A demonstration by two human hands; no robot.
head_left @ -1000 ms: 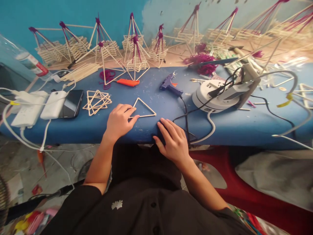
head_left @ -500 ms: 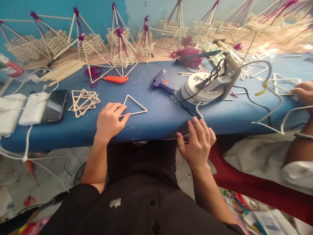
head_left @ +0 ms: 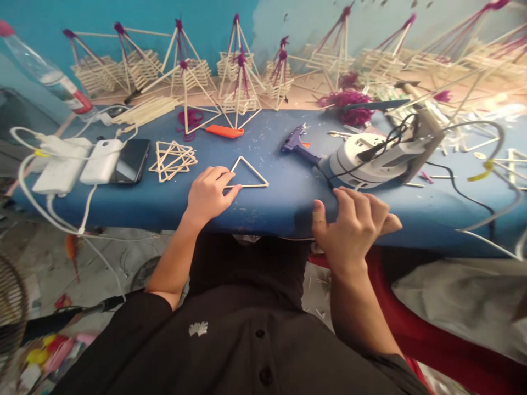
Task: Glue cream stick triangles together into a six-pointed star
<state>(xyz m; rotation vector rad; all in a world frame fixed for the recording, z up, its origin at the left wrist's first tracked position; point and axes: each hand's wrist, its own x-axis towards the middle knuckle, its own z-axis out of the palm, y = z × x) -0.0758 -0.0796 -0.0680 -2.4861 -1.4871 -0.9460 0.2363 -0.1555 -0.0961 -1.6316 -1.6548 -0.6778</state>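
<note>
From here I can see a triangle of thin sticks (head_left: 255, 186) lying flat on the blue tabletop (head_left: 280, 206), near the front edge. The left hand (head_left: 212, 192) is half curled over its left corner, thumb and forefinger slightly parted; I can't tell whether they pinch the sticks or only press them. The right hand (head_left: 354, 227) is loosely spread at the table edge with nothing visible in its grasp, just in front of a round white power strip (head_left: 352, 162).

Between triangle and power strip lies a purple glue gun (head_left: 297, 144), its cord trailing towards the right hand. Stacked triangles (head_left: 173, 160) sit to the left, then a dark smartphone (head_left: 134, 159) beside a white power adapter (head_left: 101, 161). Behind, an orange cutter (head_left: 224, 131) rests by magenta-tipped stick pyramids (head_left: 241, 104), which crowd the back along with tangled magenta yarn (head_left: 358, 112).
</note>
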